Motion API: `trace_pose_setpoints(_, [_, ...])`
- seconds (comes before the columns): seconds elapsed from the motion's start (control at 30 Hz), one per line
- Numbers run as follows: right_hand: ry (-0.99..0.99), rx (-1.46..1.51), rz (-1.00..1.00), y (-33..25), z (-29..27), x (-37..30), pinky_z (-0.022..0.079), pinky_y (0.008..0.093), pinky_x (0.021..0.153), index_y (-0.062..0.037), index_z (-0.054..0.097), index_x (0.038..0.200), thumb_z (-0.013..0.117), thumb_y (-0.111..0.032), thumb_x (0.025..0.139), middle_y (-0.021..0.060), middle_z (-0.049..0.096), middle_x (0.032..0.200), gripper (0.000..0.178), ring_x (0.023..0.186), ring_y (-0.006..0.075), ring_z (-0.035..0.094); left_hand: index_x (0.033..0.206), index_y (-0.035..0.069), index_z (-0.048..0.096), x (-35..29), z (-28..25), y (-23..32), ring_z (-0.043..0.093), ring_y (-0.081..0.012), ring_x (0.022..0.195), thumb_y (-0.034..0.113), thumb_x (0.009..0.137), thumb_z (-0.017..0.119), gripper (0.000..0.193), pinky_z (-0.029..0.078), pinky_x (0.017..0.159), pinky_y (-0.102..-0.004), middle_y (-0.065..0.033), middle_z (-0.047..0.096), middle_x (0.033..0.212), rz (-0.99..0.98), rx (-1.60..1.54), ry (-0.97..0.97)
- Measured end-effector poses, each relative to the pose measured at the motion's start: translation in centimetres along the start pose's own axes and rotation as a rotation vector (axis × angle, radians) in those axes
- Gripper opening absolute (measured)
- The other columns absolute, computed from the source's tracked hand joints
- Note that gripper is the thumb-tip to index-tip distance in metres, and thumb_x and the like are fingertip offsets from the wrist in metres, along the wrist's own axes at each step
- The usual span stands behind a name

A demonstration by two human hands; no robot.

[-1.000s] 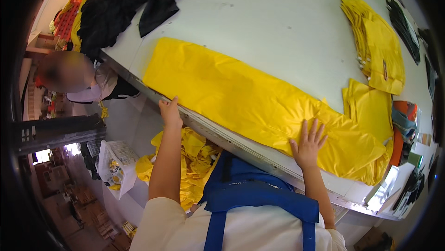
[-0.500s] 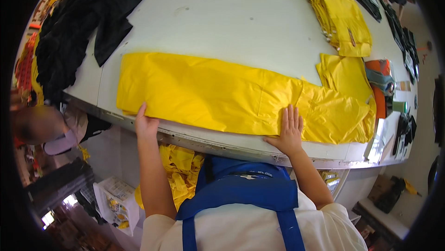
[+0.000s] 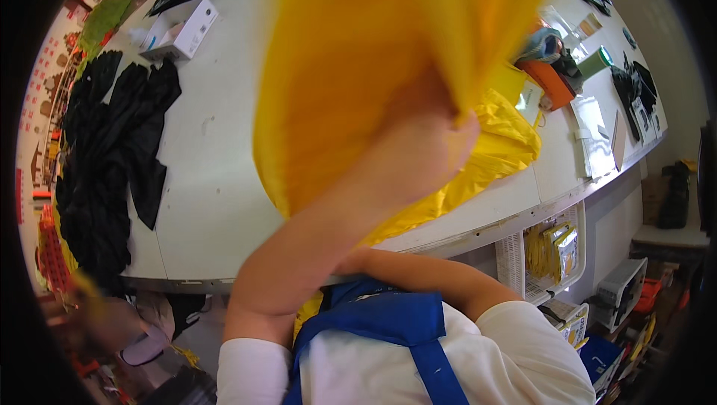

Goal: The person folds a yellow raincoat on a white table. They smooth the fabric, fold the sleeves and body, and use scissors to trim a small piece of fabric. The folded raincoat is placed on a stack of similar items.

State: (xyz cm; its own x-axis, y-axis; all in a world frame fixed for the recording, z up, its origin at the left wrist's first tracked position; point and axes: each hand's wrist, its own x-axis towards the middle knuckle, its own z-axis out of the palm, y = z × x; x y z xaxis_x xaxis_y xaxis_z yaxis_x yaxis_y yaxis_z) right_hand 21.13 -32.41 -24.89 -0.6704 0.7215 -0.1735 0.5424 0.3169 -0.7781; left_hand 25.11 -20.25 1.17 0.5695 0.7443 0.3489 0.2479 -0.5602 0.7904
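A sheet of glossy yellow fabric (image 3: 351,69), perhaps part of a garment, is raised above the table and smeared by motion. My left hand (image 3: 437,136) reaches across to the right and is closed on it, its fingers partly hidden by the folds. More of the yellow fabric lies crumpled on the table to the right of that hand. My right hand (image 3: 353,260) is by the table's front edge, mostly behind my left forearm, and its fingers do not show.
Black cloth (image 3: 112,173) is heaped on the left of the white table (image 3: 205,181). A white box (image 3: 183,31) stands at the far left. On the right are an orange object (image 3: 549,84) and a green cylinder (image 3: 595,63). A white basket (image 3: 515,267) with yellow packets is below the edge. Another person is at lower left.
The yellow fabric was lying flat and folded, with both hands on its near edge. My left hand has lifted it and swung it up to the right; my right hand has moved left, toward my body.
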Motion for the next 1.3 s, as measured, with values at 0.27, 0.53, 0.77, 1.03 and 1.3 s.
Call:
trace_pose_setpoints(0.27, [-0.325, 0.536, -0.137, -0.3, -9.6, -10.7, 0.031, 0.0356, 0.108, -0.0067, 0.050, 0.134, 0.050, -0.031, 0.095, 0.0160, 0.047, 0.139, 0.045, 0.128, 0.0299, 0.044, 0.147, 0.008, 0.025, -1.9, 23.5, -9.5, 0.049, -0.0404, 0.116, 0.025, 0.083, 0.067, 0.078, 0.044, 0.095, -0.0424, -0.0243, 0.040, 0.136, -0.408, 0.209, -0.789])
trace_pose_setpoints(0.53, [0.885, 0.085, 0.536, 18.2, -31.1, -27.8, 0.043, 0.0313, 0.094, -0.0017, 0.050, 0.127, 0.053, -0.029, 0.095, 0.0127, 0.063, 0.111, 0.042, 0.105, 0.0227, 0.059, 0.133, 0.007, 0.041, -21.7, 6.2, -7.2, 0.036, -0.0421, 0.125, 0.035, 0.069, 0.079, 0.079, 0.030, 0.101, -0.0552, -0.0214, 0.035, 0.138, -0.026, 0.595, -0.008])
trace_pose_setpoints(0.77, [0.470, -0.225, 1.020, 22.1, -33.4, -22.0, 0.047, 0.0383, 0.089, -0.0014, 0.055, 0.122, 0.054, -0.045, 0.091, 0.0225, 0.063, 0.111, 0.054, 0.105, 0.0363, 0.060, 0.137, 0.012, 0.039, -30.0, 6.8, -9.5, 0.021, -0.0474, 0.136, 0.020, 0.078, 0.073, 0.069, 0.026, 0.108, -0.0551, -0.0264, 0.018, 0.150, -0.536, 0.524, 0.030])
trace_pose_setpoints(1.03, [0.546, -0.134, 0.853, 19.3, -27.1, -26.6, 0.046, 0.0440, 0.089, 0.0011, 0.052, 0.120, 0.059, -0.017, 0.085, 0.0264, 0.061, 0.110, 0.039, 0.104, 0.0406, 0.058, 0.133, 0.019, 0.052, -32.5, 0.3, -17.5, 0.028, -0.0435, 0.137, -0.010, 0.076, 0.055, 0.064, 0.034, 0.105, -0.0486, -0.0189, 0.031, 0.149, -0.362, 0.852, -0.190])
trace_pose_setpoints(1.3, [0.738, 0.555, 0.768, 14.7, -25.3, -28.2, 0.035, 0.0390, 0.104, -0.0031, 0.033, 0.143, 0.060, -0.021, 0.087, 0.0153, 0.051, 0.131, 0.065, 0.122, 0.0271, 0.047, 0.135, 0.017, 0.050, -28.5, -2.8, -13.4, 0.027, -0.0403, 0.136, 0.011, 0.084, 0.056, 0.051, 0.030, 0.106, -0.0484, -0.0171, 0.031, 0.148, -0.396, 0.635, -0.358])
